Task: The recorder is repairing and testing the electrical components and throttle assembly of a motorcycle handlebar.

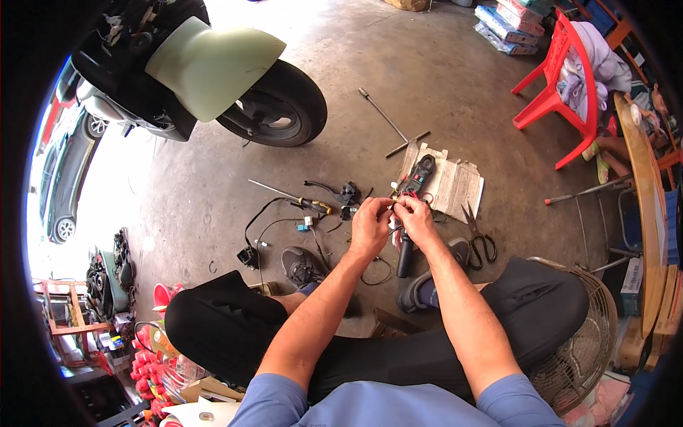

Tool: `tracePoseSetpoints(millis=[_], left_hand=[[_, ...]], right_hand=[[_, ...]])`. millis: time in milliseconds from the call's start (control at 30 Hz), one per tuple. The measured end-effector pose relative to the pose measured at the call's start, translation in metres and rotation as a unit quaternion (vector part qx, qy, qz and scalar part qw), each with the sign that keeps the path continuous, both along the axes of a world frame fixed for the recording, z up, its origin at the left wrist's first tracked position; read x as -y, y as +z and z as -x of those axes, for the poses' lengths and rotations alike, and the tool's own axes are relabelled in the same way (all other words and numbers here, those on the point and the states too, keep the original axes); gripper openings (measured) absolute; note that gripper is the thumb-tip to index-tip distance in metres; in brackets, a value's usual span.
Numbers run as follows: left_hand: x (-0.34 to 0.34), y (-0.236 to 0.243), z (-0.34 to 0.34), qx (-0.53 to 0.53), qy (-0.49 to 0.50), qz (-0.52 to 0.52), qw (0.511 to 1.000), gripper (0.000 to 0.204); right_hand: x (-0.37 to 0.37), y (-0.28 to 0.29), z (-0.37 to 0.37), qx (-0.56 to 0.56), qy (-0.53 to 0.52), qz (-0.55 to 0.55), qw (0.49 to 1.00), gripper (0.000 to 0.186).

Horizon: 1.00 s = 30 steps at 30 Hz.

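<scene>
Close together in front of me, my left hand point(371, 226) and my right hand point(416, 219) pinch at the tips. Between them are thin wires, whose ends my fingers mostly hide. Just beyond, a black and red clamp meter point(422, 171) rests on a flattened piece of cardboard point(459, 186). Below my fingers lies a black handlebar grip point(405, 257) with red and white wires beside it. Left of my hands are a black lever assembly point(345, 193), a yellow-and-black screwdriver point(314, 206) and a small blue-and-white connector point(305, 224). Black-handled scissors point(482, 245) lie to the right.
A T-handle wrench point(384, 117) lies on the concrete floor ahead. A motorcycle's front wheel point(284, 107) stands at the far left. At right are a red plastic chair point(562, 85), a wooden tabletop point(644, 213) and a wire fan guard point(594, 341). Another person's legs show beside the chair.
</scene>
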State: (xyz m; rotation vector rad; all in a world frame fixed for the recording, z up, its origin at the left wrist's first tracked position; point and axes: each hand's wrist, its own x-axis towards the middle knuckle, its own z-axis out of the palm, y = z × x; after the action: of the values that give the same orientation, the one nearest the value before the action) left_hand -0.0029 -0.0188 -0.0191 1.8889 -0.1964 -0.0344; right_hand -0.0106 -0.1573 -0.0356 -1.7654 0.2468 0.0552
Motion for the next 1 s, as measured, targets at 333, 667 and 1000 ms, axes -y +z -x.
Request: tracePoseSetpoints(millis=[333,667,1000], left_hand=[[-0.002,0.004,-0.003,0.055,0.045,-0.079,0.994,0.010],[0.000,-0.010,-0.005,0.009,0.068,-0.063,0.996,0.014],[-0.011,0.008,-0.035,-0.158,-0.031,-0.029,0.987,0.015]], right_hand=[[-0.015,0.004,0.005,0.098,-0.010,0.188,0.977,0.015],[-0.023,0.000,0.004,-0.024,-0.046,0.107,0.993,0.016],[-0.030,-0.001,0.004,0.098,-0.095,0.168,0.976,0.013]])
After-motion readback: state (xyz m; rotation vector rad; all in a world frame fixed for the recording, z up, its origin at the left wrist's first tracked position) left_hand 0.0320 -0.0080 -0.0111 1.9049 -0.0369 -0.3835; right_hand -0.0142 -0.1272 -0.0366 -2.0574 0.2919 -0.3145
